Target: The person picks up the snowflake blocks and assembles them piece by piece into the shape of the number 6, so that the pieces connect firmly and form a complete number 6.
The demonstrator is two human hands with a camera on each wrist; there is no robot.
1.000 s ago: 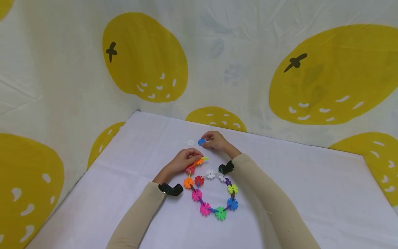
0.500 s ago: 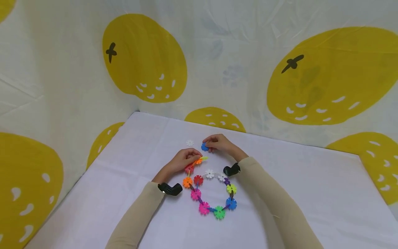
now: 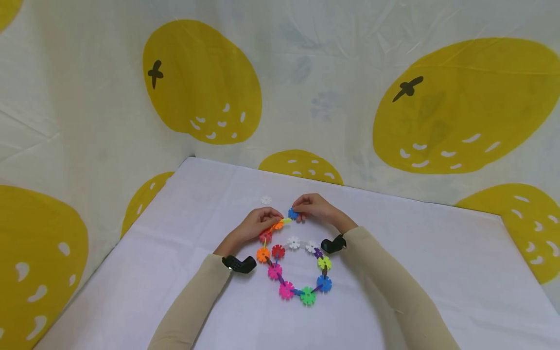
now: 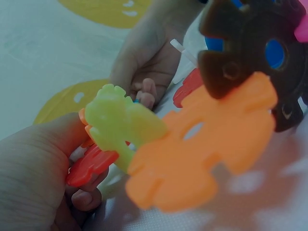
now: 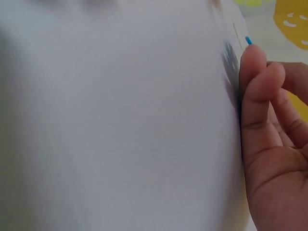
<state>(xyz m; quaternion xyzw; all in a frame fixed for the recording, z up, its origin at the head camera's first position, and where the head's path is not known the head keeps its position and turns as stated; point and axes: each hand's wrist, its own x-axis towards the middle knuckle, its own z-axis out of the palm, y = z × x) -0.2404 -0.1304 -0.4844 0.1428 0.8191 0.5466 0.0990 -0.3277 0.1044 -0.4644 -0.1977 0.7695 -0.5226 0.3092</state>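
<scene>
My right hand (image 3: 318, 207) pinches a blue snowflake disc (image 3: 293, 213) between thumb and fingers, just right of the chain's yellow end piece. In the right wrist view only a sliver of blue disc (image 5: 248, 41) shows past the fingertips. My left hand (image 3: 259, 222) grips the upper end of a chain of slotted snowflake discs, near an orange disc (image 3: 277, 225) and a yellow disc (image 3: 286, 220). Close up in the left wrist view are a yellow-green disc (image 4: 115, 118), a red disc (image 4: 91, 165), an orange disc (image 4: 163, 185) and a brown disc (image 4: 231, 72).
The rest of the chain curls over the white table (image 3: 236, 311), with a green disc (image 3: 308, 295) at its near side and a white disc (image 3: 293, 242) at its inner end. One loose white disc (image 3: 266, 200) lies beyond my left hand. A fruit-print curtain (image 3: 306, 97) stands behind.
My right hand has carried the blue disc away from the loose white disc, rightward and nearer to the chain's yellow end. The left hand has stayed almost still.
</scene>
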